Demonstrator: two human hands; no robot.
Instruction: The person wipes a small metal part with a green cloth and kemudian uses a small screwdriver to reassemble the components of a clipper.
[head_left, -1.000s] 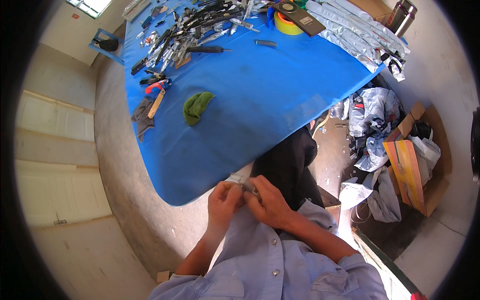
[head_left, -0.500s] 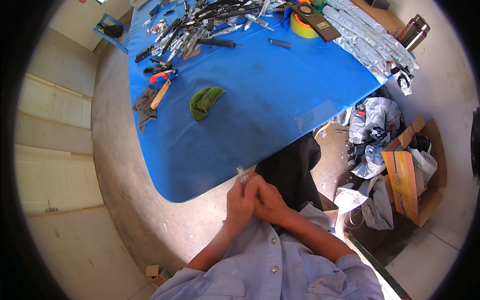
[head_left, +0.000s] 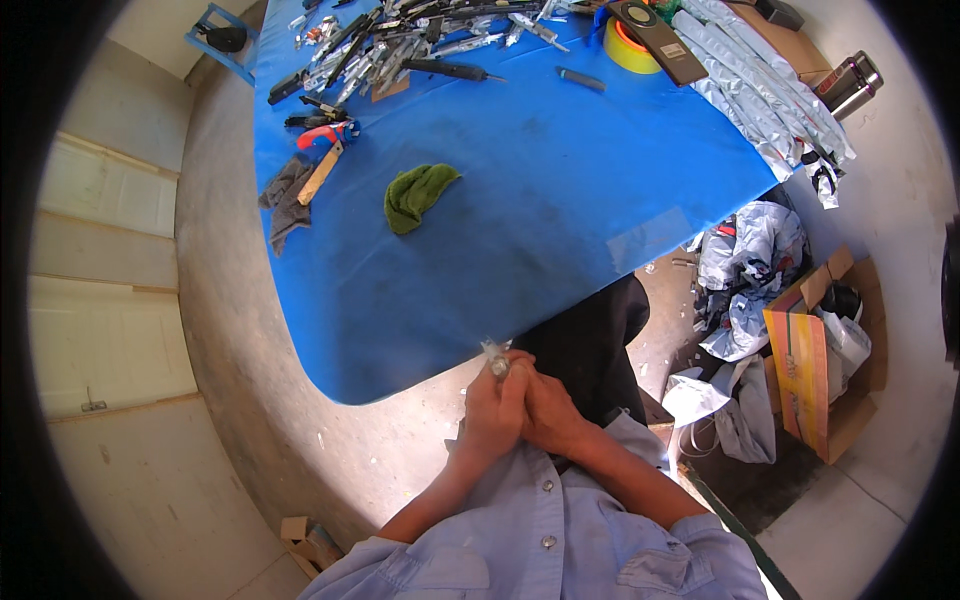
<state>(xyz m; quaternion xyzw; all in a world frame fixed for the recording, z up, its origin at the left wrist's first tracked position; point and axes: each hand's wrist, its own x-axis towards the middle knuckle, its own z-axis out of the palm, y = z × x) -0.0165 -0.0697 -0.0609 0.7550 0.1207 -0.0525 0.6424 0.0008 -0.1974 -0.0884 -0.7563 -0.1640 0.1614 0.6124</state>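
Note:
Just off the near edge of the blue-covered table (head_left: 480,270), my two hands are pressed together in front of my shirt. Between the fingertips a small silvery-white piece (head_left: 495,356) sticks up; its kind is too small to make out. My left hand (head_left: 490,412) is closed round its lower part. Against it lies my right hand (head_left: 552,412), also closed, its fingertips by the same piece and partly hidden. Farther up the table lies a crumpled green cloth (head_left: 420,198).
A heap of black and silvery metal parts (head_left: 400,50) covers the far left. Beside a grey rag (head_left: 287,195) lies a wooden-handled tool (head_left: 320,175). Yellow tape (head_left: 630,52) and silvery wrapped lengths (head_left: 750,90) are far right. Below stands an open carton (head_left: 800,380).
The view has shifted slightly. My hands stay together, and the silvery piece has turned and tilted a little between my fingers.

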